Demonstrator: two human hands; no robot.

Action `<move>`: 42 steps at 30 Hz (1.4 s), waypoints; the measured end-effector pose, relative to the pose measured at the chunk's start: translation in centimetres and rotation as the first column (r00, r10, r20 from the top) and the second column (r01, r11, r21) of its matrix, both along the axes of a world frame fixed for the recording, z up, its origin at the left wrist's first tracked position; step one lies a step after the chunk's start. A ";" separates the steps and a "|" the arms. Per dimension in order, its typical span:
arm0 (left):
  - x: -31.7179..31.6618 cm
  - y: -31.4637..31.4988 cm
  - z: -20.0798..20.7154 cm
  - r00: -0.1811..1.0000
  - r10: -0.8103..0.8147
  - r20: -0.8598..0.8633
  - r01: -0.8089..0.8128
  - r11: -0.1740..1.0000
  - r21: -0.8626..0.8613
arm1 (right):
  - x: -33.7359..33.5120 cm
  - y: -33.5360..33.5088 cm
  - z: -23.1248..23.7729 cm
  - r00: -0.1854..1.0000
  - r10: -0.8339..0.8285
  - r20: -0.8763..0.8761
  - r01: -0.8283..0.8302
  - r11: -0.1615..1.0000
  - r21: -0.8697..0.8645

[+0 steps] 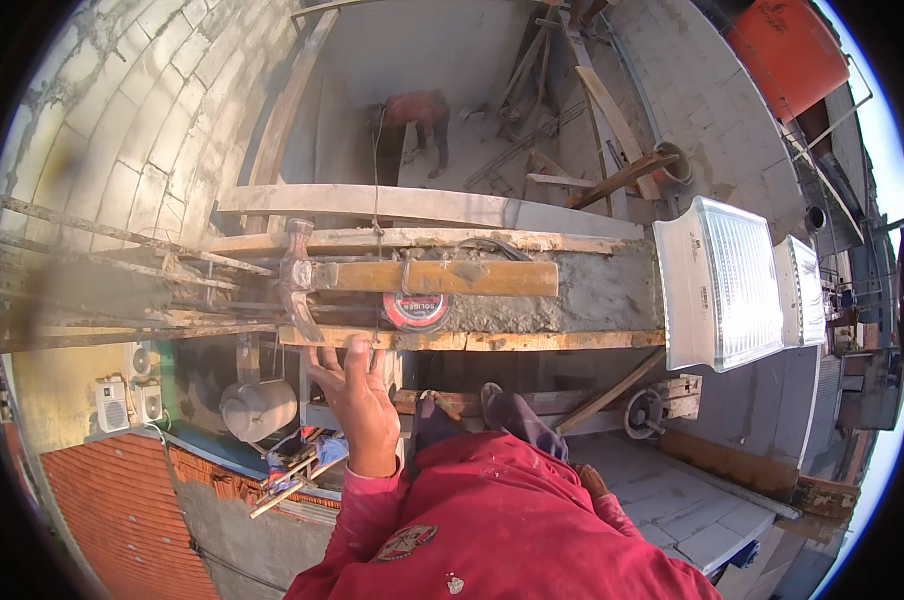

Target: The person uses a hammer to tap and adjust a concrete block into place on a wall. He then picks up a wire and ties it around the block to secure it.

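Note:
My left hand rests its fingertips against the near wooden board of a narrow formwork, with fingers apart and nothing held. Above it, a claw hammer with a wooden handle lies lengthwise along the formwork, its head to the left. A round red-and-black tape measure sits partly beneath the handle. Wet grey concrete fills the form between its two boards. Beside my body at the right hangs my right hand, partly hidden by my red shirt; its fingers cannot be made out.
Two clear glass blocks stand at the formwork's right end. Steel rebars stick out on the left. Far below, beyond the formwork, a co-worker bends over. A pale bucket is at lower left. Timber props lean at upper right.

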State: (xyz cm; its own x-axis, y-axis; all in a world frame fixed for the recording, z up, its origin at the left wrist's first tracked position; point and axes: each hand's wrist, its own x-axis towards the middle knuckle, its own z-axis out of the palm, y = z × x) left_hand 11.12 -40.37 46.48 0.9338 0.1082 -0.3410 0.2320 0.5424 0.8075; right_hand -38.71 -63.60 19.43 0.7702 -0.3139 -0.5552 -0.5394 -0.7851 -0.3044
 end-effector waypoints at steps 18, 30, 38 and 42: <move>0.0 0.0 0.1 0.999 -0.016 0.031 0.016 1.000 0.009 | 3.4 -2.1 0.5 0.963 0.185 -0.194 -0.187 0.982 0.011; -0.1 -0.1 0.1 1.000 0.004 0.031 -0.005 1.000 0.012 | 3.0 -4.2 -2.7 0.988 -0.126 0.088 0.104 0.970 0.220; -0.4 -0.3 -0.7 0.999 -0.026 0.030 0.025 0.999 0.046 | 2.8 -4.5 -4.6 0.987 -0.127 0.099 0.111 0.982 0.156; -3.1 1.4 -3.6 0.994 -0.076 0.073 0.065 0.988 0.141 | 6.5 -3.8 -1.8 0.989 -0.145 0.031 0.140 0.982 0.128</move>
